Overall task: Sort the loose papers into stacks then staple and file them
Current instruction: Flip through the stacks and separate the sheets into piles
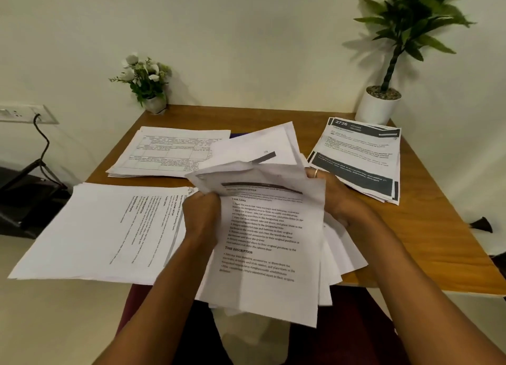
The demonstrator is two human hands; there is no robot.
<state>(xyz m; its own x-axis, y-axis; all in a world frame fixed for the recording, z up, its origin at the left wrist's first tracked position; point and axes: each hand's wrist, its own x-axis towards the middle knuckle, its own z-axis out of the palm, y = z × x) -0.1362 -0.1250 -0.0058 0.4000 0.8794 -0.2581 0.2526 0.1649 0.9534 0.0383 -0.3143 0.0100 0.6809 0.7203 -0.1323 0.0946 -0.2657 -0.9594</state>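
I hold a fanned bundle of loose printed papers [262, 244] above the near edge of the wooden table [427, 236]. My left hand [202, 214] grips the top left edge of the front sheet, which is headed with task text. My right hand [334, 197] grips the bundle from behind on the right; a ring shows on one finger. Three sorted stacks lie on the table: a text stack [104, 227] at the near left, a stack of table forms [169, 153] at the far left, and a stack with dark banners [358, 156] at the far right.
A small pot of white flowers [149, 82] stands at the table's back left corner. A tall plant in a white pot [382, 101] stands at the back right. A wall socket with a black cable [41, 134] is on the left. A purple edge shows under the far papers.
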